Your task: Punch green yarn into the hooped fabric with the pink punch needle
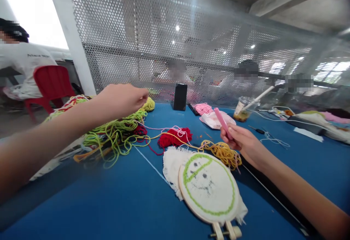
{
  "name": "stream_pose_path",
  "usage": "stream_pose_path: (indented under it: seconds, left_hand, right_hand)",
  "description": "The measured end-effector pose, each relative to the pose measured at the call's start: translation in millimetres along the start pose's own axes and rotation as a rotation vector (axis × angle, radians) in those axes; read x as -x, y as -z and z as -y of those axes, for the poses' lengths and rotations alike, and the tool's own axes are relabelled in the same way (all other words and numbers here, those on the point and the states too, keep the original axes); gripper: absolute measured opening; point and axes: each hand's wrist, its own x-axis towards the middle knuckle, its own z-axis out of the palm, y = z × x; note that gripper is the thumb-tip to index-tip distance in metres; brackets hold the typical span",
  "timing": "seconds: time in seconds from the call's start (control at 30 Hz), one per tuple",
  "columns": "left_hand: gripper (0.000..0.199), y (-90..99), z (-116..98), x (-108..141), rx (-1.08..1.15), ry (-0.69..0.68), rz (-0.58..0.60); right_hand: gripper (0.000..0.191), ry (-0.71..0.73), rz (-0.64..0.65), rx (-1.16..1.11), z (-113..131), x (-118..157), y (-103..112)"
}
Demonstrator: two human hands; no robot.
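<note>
Two hands work apart: my right hand [242,143] grips a slim pink plastic punch needle [222,122] upright, clear of the round wooden embroidery hoop [191,205], while my left hand [121,99] pinches shut above tangled lime-green yarn [115,134], perhaps on a thread, though I cannot tell.

Pink plastic punch needle [222,123], gripped in the right hand [242,143]. Wooden embroidery hoop [180,181], lying tilted near the blue bench's [68,211] front edge: white cloth, green yarn ring. Tangled lime-green yarn [115,138] heaped toward the left edge.

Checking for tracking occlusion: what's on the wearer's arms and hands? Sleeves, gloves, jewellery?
Neither has gloves. The left hand and right hand are bare, and so are both forearms as far as the view reaches, with no sleeve showing. No watch, bracelet or ring is visible, and no cables or markings.
</note>
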Motion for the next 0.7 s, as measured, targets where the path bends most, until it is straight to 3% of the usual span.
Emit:
stream_pose_path:
  seconds: [0.1,0.17,0.27,0.37,0.47,0.53,0.63,0.7]
  left_hand:
    - [0.025,17.1,-18.8,9.6,0.433,-0.223,0.096]
    - [0.020,24.5,-30.3,16.5,0.722,-0.285,0.042]
    - [0.011,26.3,-42.7,23.8,1.008,-0.309,-0.015]
    - [0.009,21.9,-46.8,24.6,1.089,-0.277,0.076]
    - [0.013,16.7,-40.0,18.8,0.889,-0.239,0.211]
    - [0.017,13.9,-28.7,13.3,0.571,-0.236,0.245]
    - [0.019,12.6,-5.4,8.1,-0.042,-0.120,0.212]
    - [0.020,14.5,9.6,8.9,-0.233,-0.021,0.167]
  right_hand:
    - [0.023,-0.004,0.016,0.001,1.1,1.2,-4.5]
    - [0.022,-0.017,0.034,-0.035,2.8,3.2,-8.6]
    - [0.021,-0.031,0.054,-0.095,5.9,6.7,-14.8]
    - [0.019,-0.048,0.090,-0.126,8.0,8.7,-18.8]
    - [0.020,-0.074,0.113,-0.125,6.9,8.1,-19.6]
    - [0.021,-0.068,0.109,-0.101,4.5,7.1,-18.6]
    - [0.022,-0.058,0.098,-0.050,1.0,5.8,-16.0]
    - [0.022,-0.065,0.094,-0.033,0.4,5.7,-14.4]
